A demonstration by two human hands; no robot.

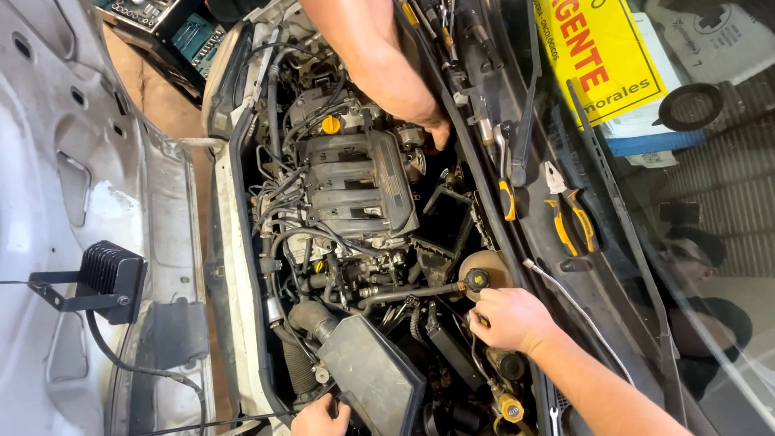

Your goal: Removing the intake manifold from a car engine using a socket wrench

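Note:
I look down into an open car engine bay. My right hand (510,320) comes in from the lower right, its fingers closed on a small dark tool with a yellow part (482,320), just below the round reservoir with a black and yellow cap (477,279). My left hand (320,417) is at the bottom edge, partly cut off, and curls on the near corner of the black air box (373,373). Another person's arm reaches in from the top, their hand (416,105) beside the black engine cover (355,182).
Yellow-handled pliers (570,216) and a yellow-tipped tool (505,182) lie on the cowl by the windscreen. A yellow sign (597,56) sits behind the glass. A black work lamp (109,278) hangs on the raised white bonnet. An open tool case (157,16) stands at the top left.

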